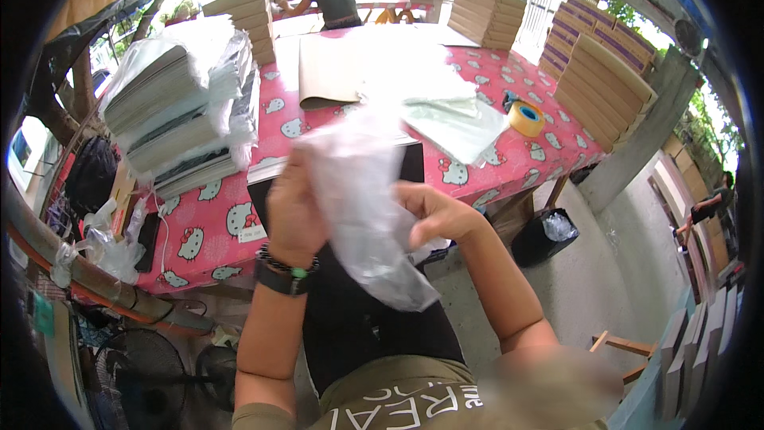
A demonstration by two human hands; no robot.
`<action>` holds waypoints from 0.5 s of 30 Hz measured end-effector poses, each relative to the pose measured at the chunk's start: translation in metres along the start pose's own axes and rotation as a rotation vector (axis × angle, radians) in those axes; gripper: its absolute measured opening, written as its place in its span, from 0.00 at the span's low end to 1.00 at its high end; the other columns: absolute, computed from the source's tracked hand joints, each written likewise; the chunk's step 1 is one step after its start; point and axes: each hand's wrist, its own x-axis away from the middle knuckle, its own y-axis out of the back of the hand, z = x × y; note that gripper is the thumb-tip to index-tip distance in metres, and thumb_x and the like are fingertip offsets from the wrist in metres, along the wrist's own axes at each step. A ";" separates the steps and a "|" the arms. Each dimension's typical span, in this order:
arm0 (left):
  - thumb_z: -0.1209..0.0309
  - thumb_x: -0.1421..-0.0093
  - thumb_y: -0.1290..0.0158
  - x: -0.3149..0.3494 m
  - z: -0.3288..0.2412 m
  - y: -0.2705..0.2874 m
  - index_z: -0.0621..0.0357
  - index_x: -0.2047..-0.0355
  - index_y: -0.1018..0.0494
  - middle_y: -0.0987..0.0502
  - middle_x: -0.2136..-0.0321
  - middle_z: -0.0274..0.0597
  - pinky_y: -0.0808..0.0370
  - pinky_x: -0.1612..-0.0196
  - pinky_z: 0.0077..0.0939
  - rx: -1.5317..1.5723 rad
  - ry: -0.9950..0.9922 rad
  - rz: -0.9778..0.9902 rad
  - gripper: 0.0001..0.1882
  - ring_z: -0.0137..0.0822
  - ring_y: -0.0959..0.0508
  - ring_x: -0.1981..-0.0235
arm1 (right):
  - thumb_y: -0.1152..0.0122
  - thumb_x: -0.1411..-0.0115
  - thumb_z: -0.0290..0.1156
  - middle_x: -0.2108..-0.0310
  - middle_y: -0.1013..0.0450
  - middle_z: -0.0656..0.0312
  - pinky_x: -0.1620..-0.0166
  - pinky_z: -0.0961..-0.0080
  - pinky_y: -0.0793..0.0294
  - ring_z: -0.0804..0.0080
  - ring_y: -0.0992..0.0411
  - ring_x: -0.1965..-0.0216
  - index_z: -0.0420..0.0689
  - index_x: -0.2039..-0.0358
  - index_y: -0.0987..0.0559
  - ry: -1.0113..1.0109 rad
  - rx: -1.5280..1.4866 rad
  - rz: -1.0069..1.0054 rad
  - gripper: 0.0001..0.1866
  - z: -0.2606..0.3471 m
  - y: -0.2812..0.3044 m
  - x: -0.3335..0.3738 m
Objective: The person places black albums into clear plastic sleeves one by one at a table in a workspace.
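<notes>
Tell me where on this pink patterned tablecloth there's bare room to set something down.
Free patches on the pink patterned tablecloth: the near strip between the tall stack of plastic-wrapped flat packs and both hands; and the far right corner past the yellow roll of tape. The middle is crowded with a brown cardboard sheet and clear plastic bags; cardboard box stacks fill the back.

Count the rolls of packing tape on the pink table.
1. A single tan tape roll lies flat near the right end of the pink table, beside the loose clear bags. More could be hidden behind the stacks of flat cardboard boxes.
</notes>
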 end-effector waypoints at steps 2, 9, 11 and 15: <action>0.61 0.40 0.64 0.016 -0.024 0.004 0.60 0.57 0.36 0.30 0.63 0.42 0.33 0.57 0.37 0.095 -0.106 0.064 0.18 0.36 0.30 0.62 | 0.34 0.56 0.32 0.73 0.31 0.69 0.69 0.85 0.36 0.84 0.35 0.72 0.38 0.63 0.28 -0.133 0.185 -0.099 0.20 -0.012 0.000 0.006; 0.63 0.50 0.48 0.073 -0.040 0.064 0.54 0.69 0.32 0.33 0.65 0.38 0.38 0.54 0.33 -0.372 0.019 0.718 0.12 0.34 0.34 0.61 | 0.39 0.52 0.26 0.79 0.32 0.72 0.76 0.89 0.39 0.88 0.37 0.78 0.40 0.74 0.26 0.012 0.094 -0.636 0.06 -0.025 0.008 0.025; 0.61 0.55 0.43 0.089 -0.059 0.063 0.57 0.60 0.33 0.34 0.57 0.42 0.41 0.50 0.33 -0.878 0.457 0.639 0.23 0.37 0.35 0.55 | 0.40 0.51 0.26 0.79 0.33 0.73 0.77 0.90 0.41 0.90 0.39 0.79 0.40 0.73 0.26 0.050 0.021 -0.733 0.05 -0.030 -0.003 0.022; 0.52 0.60 0.41 0.092 -0.030 0.048 0.63 0.45 0.48 0.43 0.47 0.47 0.47 0.45 0.31 -0.740 0.308 0.146 0.46 0.37 0.41 0.46 | 0.43 0.49 0.26 0.81 0.35 0.75 0.79 0.93 0.45 0.92 0.42 0.80 0.40 0.69 0.25 -0.182 0.054 -0.562 0.06 -0.038 -0.040 0.013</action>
